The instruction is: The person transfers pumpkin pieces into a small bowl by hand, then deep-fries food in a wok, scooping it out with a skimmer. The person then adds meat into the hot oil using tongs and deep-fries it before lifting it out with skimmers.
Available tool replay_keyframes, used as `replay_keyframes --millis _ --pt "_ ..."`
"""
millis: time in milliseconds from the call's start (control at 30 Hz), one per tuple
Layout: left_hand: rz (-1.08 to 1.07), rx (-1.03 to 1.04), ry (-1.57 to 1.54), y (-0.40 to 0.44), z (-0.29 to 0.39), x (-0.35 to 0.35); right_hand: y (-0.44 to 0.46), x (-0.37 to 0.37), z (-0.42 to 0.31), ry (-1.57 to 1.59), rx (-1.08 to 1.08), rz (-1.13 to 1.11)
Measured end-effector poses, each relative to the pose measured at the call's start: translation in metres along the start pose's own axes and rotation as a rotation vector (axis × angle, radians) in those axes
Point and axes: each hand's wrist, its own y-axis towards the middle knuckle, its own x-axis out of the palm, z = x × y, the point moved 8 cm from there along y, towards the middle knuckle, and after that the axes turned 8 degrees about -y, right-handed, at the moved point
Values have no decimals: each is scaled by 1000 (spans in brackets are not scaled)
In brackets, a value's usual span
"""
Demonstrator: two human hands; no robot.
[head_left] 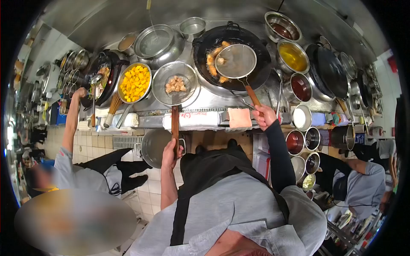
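Note:
My left hand (172, 152) is wrapped round the wooden handle of a round strainer (159, 87), which holds a small heap of light brown fried pieces (175, 84). In my right hand (265, 116) is the wooden handle of a fine-mesh skimmer (236, 64), held over a black wok (256, 47). One small piece of food lies in the skimmer's mesh. Beneath it, golden fried pieces (210, 61) sit in the dark liquid in the wok, partly hidden by the mesh.
Left of the strainer stands a pan of yellow cubes (135, 82). Right of the wok are bowls of yellow liquid (293, 56) and dark red sauce (300, 87). Folded towels (192, 120) line the counter edge. A large pot (154, 147) stands below. A co-worker's arm (71, 121) reaches toward another wok.

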Motion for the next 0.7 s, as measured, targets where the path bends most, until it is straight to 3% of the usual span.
replay_keyframes --millis 167,333,433,533,633,700 --pt "-6 -5 18 -2 2 3 -25 22 -5 -179 -39 102" --pt "22 -17 32 -7 7 8 -17 57 -8 -445 -72 29" --pt "-3 -2 15 -9 9 9 8 78 -18 -774 -269 61" --pt "-34 27 -11 -14 16 13 22 132 -70 -1244 -784 302" --pt "-63 1 -48 -20 20 9 75 179 -100 -1391 -836 408" --pt "-97 -34 -63 -22 22 5 118 211 -103 -1508 -683 536"
